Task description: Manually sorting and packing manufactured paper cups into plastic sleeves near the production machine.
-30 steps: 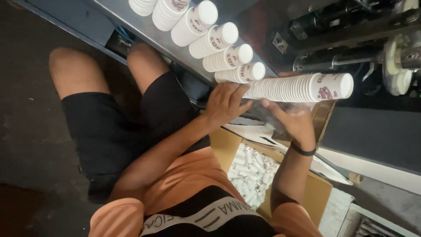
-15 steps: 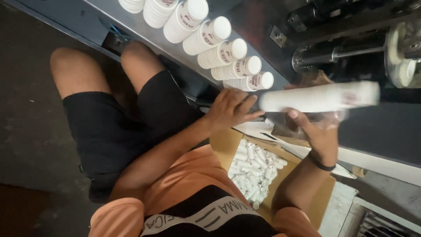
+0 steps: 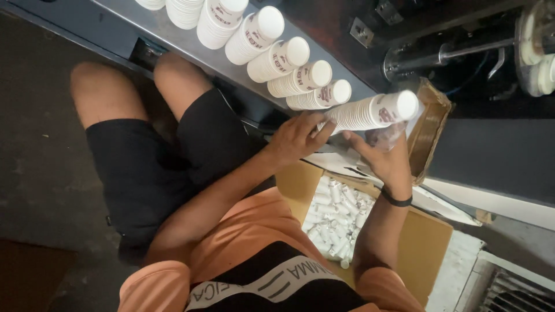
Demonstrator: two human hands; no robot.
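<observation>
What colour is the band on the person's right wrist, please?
The wristband is black, seen in the head view.

Probably a factory packing line: rows of stacked paper cups (image 3: 272, 34) on a steel machine bed (image 3: 173, 43), cardboard carton (image 3: 428, 242) below.

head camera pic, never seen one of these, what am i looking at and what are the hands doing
The camera is worn on a person's head and looks down, so you see their own body: orange shirt, black shorts, bare knees. Both hands hold one long stack of white paper cups lying on its side. The left hand grips the stack's open end; the right hand, with a dark wristband, supports it from below. Beside it, more cup stacks lie in a row on a grey metal ledge. Below the hands is an open cardboard box with small white pieces inside. Dark machine parts sit at the upper right.
</observation>
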